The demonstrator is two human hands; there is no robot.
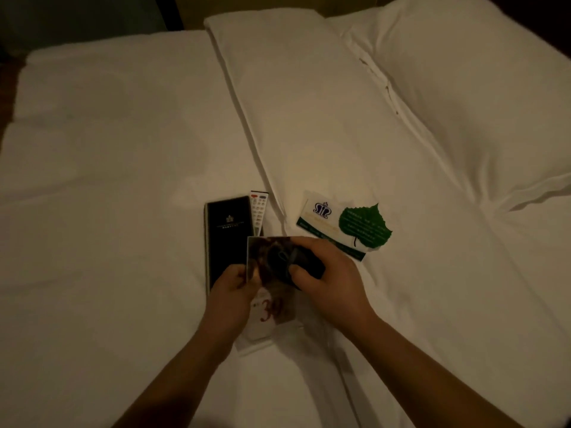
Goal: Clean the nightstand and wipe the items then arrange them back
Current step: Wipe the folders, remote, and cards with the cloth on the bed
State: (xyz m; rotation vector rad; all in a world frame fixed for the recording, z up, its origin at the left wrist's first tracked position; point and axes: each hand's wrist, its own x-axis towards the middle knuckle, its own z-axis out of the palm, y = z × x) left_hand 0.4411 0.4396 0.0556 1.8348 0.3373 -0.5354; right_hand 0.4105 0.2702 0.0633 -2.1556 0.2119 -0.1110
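The printed card (272,307), dark and picture-like in its upper part and pale with a large red number lower down, is held just above the bed (123,180), low in the middle of the view. The left hand (230,291) pinches the card's left edge, fingers curled round it. The right hand (327,273) is closed around a dark cloth (312,268) and presses it against the upper right part of the card's face, thumb on the near side and fingers wrapped over the top. In the dim light I cannot tell what the card's picture shows.

Just to the left of the card, partly hidden behind it and the left hand, a black booklet (228,233) with a small pale emblem lies flat on the sheet. A white remote control (259,211) lies beyond the card's top edge, touching the booklet's right side, its far end with coloured buttons showing. Right of the card and a little beyond it lies a white card with a purple crown logo (318,217), and a green leaf-shaped card (361,227) overlaps its right end. Well beyond the card, a long white pillow (293,88) runs away across the bed, with a plumper pillow (463,103) to its right.
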